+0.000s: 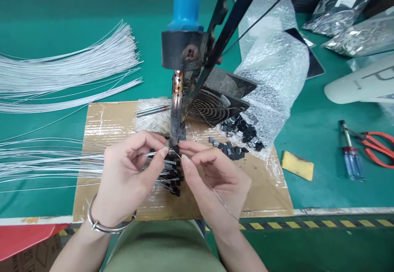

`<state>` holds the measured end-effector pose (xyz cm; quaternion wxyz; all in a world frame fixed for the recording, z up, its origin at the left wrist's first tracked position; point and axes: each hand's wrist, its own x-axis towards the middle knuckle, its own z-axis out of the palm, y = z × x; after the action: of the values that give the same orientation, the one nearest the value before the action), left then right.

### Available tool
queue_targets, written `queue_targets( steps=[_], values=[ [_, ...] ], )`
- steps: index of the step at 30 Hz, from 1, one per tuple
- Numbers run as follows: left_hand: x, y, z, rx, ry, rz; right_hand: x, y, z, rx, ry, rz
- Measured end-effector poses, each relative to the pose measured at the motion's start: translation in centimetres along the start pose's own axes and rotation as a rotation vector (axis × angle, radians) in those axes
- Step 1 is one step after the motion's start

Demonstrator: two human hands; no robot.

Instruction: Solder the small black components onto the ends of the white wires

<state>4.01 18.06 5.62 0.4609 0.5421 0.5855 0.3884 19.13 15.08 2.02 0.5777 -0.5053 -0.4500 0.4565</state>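
While the left hand [129, 177] pinches a white wire [150, 154] beside the tip of the soldering iron [175, 122], the right hand [220, 177] grips thin solder wire [224, 204] there; soldering seems in progress, and the next move calls for steady fingers.

Glossy blue plastic soldering-iron handle [187, 3]

A workshop, shown by the soldering iron [177, 107] and floor hazard striping [286, 225].
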Motion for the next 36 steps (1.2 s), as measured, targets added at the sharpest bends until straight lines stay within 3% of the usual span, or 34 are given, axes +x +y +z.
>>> queue_targets(
  steps=[17,36],
  values=[
    [-0.1,-0.05,0.0,-0.021,-0.004,-0.003,-0.29,0.22,-0.06,-0.073,-0.003,-0.083],
    [0.09,-0.11,-0.06,-0.031,-0.021,-0.002,-0.39,0.53,-0.03,-0.068,-0.009,-0.056]
  ],
)
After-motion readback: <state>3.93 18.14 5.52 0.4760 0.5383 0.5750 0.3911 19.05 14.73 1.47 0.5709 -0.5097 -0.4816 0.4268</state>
